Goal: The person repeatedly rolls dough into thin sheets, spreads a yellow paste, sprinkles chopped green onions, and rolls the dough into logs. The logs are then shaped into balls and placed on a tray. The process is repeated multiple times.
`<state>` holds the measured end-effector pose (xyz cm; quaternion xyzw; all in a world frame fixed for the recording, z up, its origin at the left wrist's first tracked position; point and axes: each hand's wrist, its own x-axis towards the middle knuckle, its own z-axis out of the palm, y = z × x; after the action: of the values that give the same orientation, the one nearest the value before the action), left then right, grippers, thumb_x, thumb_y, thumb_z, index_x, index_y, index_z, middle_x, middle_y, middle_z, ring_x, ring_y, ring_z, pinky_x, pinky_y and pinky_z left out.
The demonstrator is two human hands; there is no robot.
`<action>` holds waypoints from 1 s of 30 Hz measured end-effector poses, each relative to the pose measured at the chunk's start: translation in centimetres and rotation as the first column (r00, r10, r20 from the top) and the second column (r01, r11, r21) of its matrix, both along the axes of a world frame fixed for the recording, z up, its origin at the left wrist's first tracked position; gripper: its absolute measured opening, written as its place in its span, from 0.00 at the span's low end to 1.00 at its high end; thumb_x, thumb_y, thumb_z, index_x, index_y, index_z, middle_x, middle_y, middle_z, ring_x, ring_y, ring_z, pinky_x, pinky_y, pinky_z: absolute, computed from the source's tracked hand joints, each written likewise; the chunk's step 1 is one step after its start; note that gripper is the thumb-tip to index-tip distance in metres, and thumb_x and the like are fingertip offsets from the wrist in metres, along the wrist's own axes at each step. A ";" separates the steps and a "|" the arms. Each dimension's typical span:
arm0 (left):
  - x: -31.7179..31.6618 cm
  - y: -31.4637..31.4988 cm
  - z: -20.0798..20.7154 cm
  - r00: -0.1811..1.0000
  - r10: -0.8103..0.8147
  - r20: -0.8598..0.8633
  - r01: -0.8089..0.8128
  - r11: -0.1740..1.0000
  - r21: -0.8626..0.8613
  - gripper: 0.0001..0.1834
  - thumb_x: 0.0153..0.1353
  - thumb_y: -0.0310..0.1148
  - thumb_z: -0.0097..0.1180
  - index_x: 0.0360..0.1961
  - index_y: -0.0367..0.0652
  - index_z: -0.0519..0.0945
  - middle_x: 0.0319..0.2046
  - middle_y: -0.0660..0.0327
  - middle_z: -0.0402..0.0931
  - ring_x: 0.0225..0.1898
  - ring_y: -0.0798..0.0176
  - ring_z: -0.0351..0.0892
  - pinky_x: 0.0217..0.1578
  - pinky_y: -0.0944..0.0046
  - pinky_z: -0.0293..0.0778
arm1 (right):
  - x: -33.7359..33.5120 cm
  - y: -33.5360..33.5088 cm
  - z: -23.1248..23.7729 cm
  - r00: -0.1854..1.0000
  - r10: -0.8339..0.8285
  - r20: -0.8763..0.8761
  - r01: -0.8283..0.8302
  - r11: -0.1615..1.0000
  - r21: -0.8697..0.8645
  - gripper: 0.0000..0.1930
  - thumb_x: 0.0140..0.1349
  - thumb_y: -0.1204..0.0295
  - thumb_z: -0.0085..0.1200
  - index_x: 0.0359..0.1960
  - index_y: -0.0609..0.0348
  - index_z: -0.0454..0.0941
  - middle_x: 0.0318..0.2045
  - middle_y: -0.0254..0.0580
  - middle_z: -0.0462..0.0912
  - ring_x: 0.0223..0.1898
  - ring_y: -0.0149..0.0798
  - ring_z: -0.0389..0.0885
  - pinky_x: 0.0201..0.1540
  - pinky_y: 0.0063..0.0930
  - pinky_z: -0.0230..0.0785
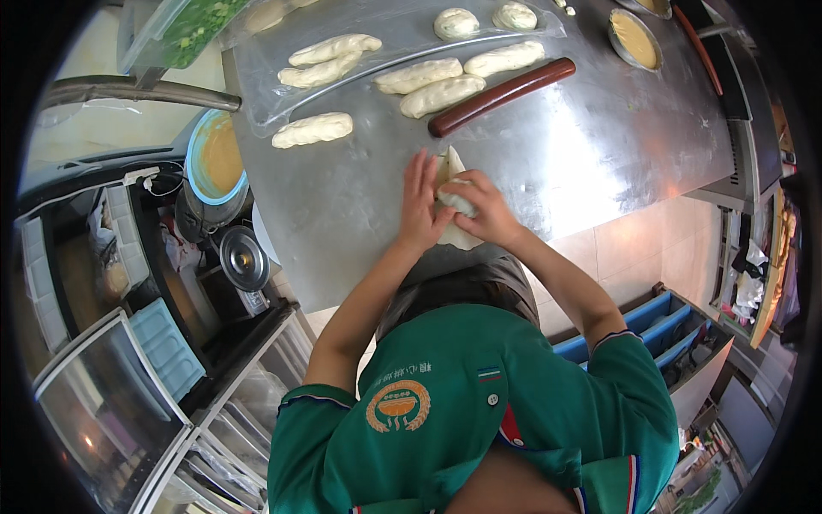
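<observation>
A thin piece of pale dough (pixel 452 160) lies on the steel table near its front edge, its pointed end facing away from me. My right hand (pixel 490 208) curls its fingers around a folded or rolled part of this dough. Along the dough's left side rests my left hand (pixel 418 204), fingers stretched out and thumb against the dough. Both palms are hidden from view. Just beyond my hands lies a reddish-brown rolling pin (pixel 503 97), set at a slant.
Several dough logs (pixel 312 129) and two round dough balls (pixel 455 23) sit farther back on the steel table (pixel 342 223). A metal bowl of yellowish paste (pixel 635 40) stands at the back right. Left of the table are a blue-rimmed tub (pixel 216 156) and a chopped-greens container (pixel 199 32).
</observation>
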<state>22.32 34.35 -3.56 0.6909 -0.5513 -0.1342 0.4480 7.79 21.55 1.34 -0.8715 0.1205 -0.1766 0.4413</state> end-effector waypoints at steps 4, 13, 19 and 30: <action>-2.5 -1.5 -0.2 0.988 -0.096 -0.125 0.098 0.995 0.008 0.53 0.68 0.68 0.45 0.77 0.33 0.52 0.75 0.41 0.56 0.73 0.30 0.55 0.73 0.41 0.50 | -1.8 -1.6 0.5 0.917 -0.392 0.073 0.394 0.919 -0.019 0.27 0.49 0.76 0.69 0.56 0.56 0.81 0.58 0.55 0.75 0.60 0.55 0.75 0.61 0.44 0.71; -2.8 1.7 -0.8 0.907 0.129 -0.400 -0.191 0.975 -0.117 0.41 0.71 0.51 0.51 0.74 0.33 0.58 0.70 0.41 0.63 0.71 0.41 0.63 0.70 0.48 0.59 | 0.7 1.6 -1.8 0.993 -0.082 0.080 0.103 0.944 -0.314 0.35 0.46 0.68 0.72 0.62 0.50 0.77 0.65 0.52 0.72 0.64 0.59 0.71 0.66 0.53 0.65; -3.1 -0.2 0.1 0.833 -0.086 -0.547 -0.080 0.959 -0.273 0.50 0.70 0.63 0.48 0.75 0.29 0.54 0.70 0.38 0.62 0.72 0.43 0.63 0.71 0.49 0.58 | 0.9 1.1 0.6 0.993 -0.079 0.088 0.064 0.985 0.162 0.27 0.49 0.74 0.68 0.55 0.54 0.81 0.58 0.52 0.76 0.62 0.59 0.73 0.61 0.46 0.71; -0.6 2.9 0.3 0.841 -0.007 -0.541 -0.092 0.984 -0.155 0.45 0.73 0.59 0.47 0.74 0.29 0.56 0.72 0.42 0.60 0.74 0.47 0.59 0.72 0.51 0.55 | 1.4 3.8 -0.8 0.998 0.033 0.049 -0.013 0.929 -0.369 0.31 0.50 0.68 0.69 0.60 0.50 0.79 0.64 0.51 0.71 0.63 0.59 0.72 0.66 0.56 0.66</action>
<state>21.68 37.27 -3.25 0.5955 -0.3971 -0.2642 0.6464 9.14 25.38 0.55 -0.9350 0.0628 -0.2146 0.2752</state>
